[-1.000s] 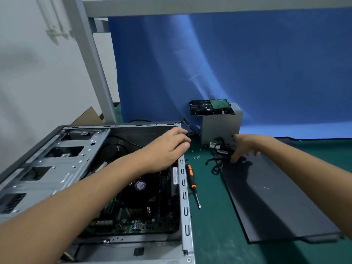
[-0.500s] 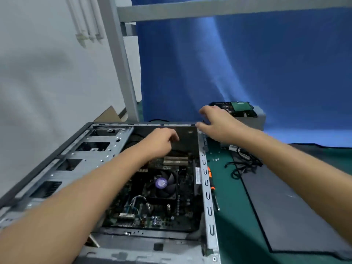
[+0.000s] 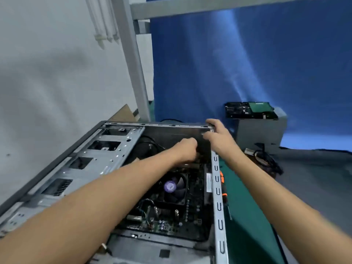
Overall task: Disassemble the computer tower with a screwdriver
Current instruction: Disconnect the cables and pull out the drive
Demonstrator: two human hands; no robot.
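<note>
The open computer case lies on its side on the green mat, with the motherboard and its purple-labelled fan showing inside. My left hand reaches deep into the case at the far end of the board, fingers curled; what they touch is hidden. My right hand grips the far right corner of the case, fingers over the top rim and thumb inside. The orange-and-black screwdriver lies on the mat just right of the case rail, partly hidden by it, and neither hand touches it.
A grey power supply box stands behind the case with a hard drive on top and loose cables in front. A dark side panel lies flat on the right. A metal frame post rises at the back left.
My right hand left the cables by the power supply and came to the case's far right corner. My left hand went from the case rim down inside. The view swung left.
</note>
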